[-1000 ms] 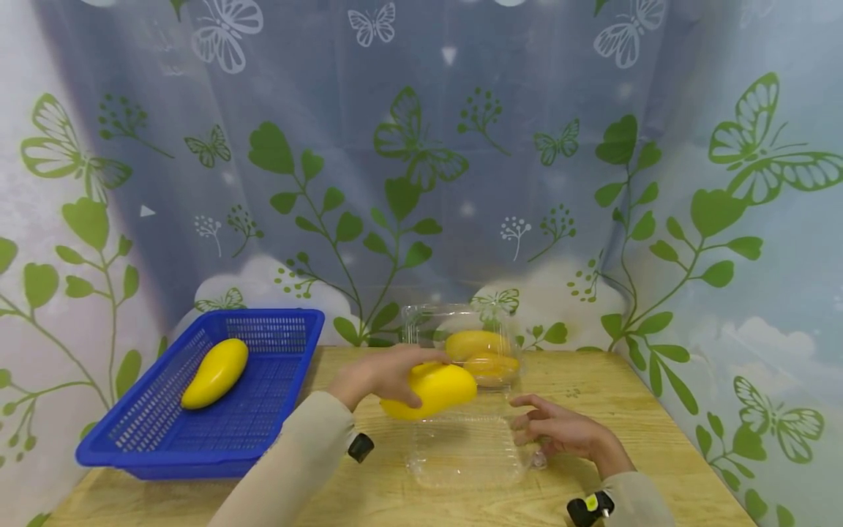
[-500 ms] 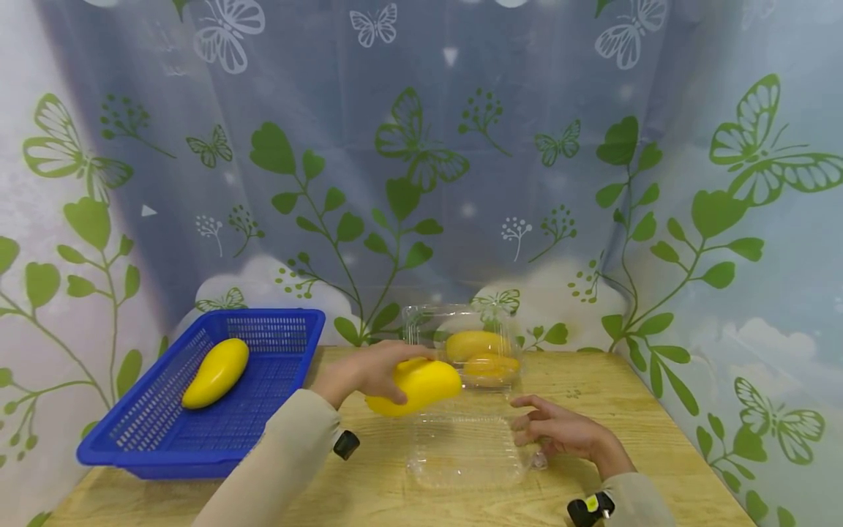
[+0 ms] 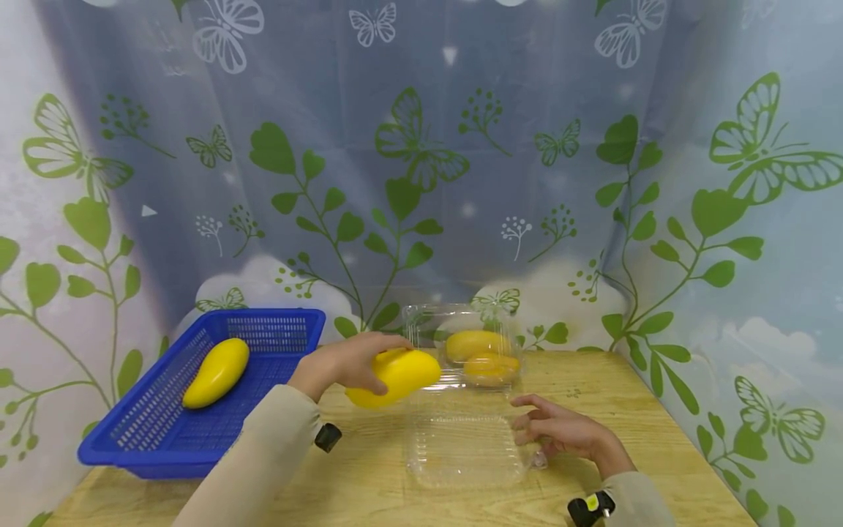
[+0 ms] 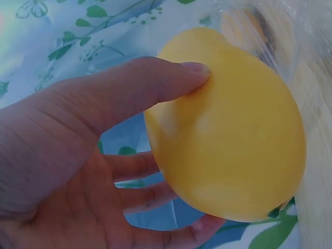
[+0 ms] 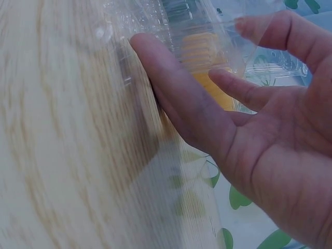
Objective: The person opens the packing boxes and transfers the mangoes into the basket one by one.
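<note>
My left hand (image 3: 349, 364) grips a yellow mango (image 3: 402, 377), thumb on one side and fingers underneath in the left wrist view. It is held above the table, left of the clear plastic clamshell box (image 3: 467, 457). Two more mangoes (image 3: 479, 344) show behind or within the clear plastic at the back. At the right edge of the box's front half is my right hand (image 3: 569, 432), its fingers loosely bent at the rim. In the right wrist view its thumb (image 5: 176, 88) and fingers are spread apart beside the clear plastic.
A blue plastic basket (image 3: 306, 388) stands on the left with one mango (image 3: 216, 373) in it. The wooden table (image 3: 369, 483) ends at a curtain (image 3: 329, 183) printed with leaves and butterflies.
My left hand has moved left with the mango, away from above the clear box and toward the blue basket. My right hand has stayed at the box's edge.
</note>
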### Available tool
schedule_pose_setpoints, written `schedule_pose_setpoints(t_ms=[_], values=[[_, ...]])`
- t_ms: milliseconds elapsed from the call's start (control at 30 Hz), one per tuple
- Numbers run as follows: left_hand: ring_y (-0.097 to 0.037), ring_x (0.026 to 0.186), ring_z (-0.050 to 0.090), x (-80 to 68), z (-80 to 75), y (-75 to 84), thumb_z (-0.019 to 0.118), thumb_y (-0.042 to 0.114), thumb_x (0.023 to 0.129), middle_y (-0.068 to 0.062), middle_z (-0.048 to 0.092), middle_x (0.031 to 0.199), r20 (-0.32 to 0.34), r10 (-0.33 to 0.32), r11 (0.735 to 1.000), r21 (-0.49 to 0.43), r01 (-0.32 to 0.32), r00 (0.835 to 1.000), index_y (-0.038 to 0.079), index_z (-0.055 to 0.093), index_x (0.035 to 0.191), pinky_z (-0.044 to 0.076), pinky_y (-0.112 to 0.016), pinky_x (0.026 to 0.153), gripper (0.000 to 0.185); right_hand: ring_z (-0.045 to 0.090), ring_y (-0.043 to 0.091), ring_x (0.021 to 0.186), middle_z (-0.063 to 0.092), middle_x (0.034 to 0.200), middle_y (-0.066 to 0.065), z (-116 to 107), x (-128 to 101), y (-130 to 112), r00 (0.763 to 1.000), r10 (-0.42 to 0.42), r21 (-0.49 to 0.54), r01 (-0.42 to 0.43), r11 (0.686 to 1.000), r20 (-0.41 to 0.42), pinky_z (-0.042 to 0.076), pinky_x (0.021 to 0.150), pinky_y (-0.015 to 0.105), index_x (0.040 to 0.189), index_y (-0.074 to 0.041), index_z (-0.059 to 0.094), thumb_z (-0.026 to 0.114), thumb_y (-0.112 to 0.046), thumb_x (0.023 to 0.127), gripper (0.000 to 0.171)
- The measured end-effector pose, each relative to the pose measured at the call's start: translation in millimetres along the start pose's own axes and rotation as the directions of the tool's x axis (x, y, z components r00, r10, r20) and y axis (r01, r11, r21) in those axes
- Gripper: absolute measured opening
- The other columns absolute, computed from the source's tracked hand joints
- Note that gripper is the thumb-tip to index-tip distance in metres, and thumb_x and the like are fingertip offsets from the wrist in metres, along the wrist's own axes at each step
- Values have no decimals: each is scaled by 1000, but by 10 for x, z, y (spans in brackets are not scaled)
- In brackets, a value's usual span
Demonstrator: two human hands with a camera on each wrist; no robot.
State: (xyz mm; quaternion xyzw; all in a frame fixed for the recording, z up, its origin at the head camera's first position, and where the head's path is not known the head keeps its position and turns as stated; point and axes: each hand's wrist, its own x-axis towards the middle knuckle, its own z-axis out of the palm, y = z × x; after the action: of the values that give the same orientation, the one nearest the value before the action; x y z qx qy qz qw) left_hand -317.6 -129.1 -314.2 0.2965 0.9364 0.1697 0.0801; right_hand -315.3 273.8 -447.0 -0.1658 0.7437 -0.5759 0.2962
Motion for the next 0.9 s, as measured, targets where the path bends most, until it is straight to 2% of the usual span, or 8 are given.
schedule_pose_setpoints(t_ms=[400,700,900], values=[[-30,122,54,-80,-67,-152,83,10,83,-10,58,146,-9,-76,997,-15,75,997,26,53,149,51,-57,102,75,65,24,116,37,153,37,-12,11,28,1000,1,4,-1,1000,0,57,73,31,159,-1,17,53,-18,105,67],[-36,130,56,-164,-112,-259,82,10,83,-13,56,149,-19,-97,995,-20,97,995,25,51,150,51,-57,104,76,65,24,115,37,153,37,-14,13,20,1000,-2,2,2,1000,4,57,72,30,159,0,17,53,-19,105,67],[-31,123,57,-215,-154,-339,83,11,82,-12,56,147,-35,-101,995,-22,101,994,27,53,149,52,-57,102,75,65,27,121,35,153,39,-14,1,17,1000,-14,-2,14,1000,21,58,74,31,159,1,15,51,-17,105,67]])
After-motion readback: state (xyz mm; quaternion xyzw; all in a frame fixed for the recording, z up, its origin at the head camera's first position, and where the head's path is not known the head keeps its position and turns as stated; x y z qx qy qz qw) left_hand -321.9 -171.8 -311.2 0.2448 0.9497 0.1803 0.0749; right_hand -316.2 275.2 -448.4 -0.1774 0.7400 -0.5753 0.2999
